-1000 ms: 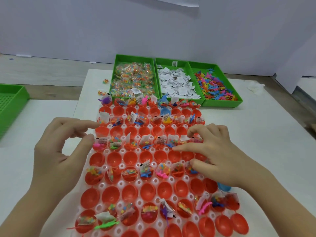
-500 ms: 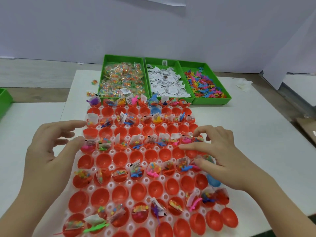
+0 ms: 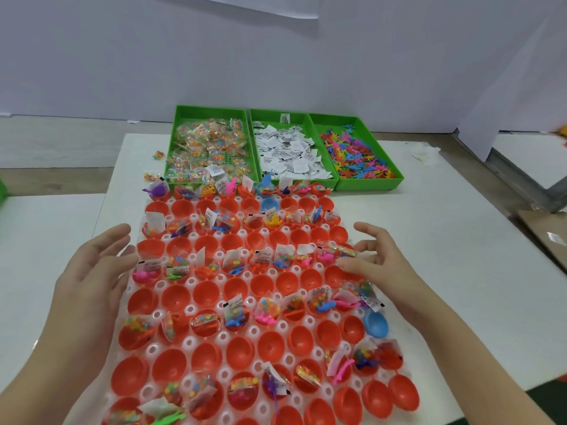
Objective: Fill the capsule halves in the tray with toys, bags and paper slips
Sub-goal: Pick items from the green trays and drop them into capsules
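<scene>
A translucent white plastic tray (image 3: 189, 311) of red plastic capsule halves (image 3: 211, 297) lies on the white counter (image 3: 445, 240). Every other row holds small clear bags of coloured beads (image 3: 365, 286), printed white paper slips (image 3: 155, 220) and little plastic toys (image 3: 142, 275). The left hand (image 3: 92, 271) hovers at the tray's left edge, grip released, fingers straight. The right hand (image 3: 380, 262) hovers at the right edge, grip likewise released, fingers loosely bent just beside a filled half. Three green plastic bins (image 3: 395, 179) stand just beyond the tray's far end, holding more bags, slips and toys.
</scene>
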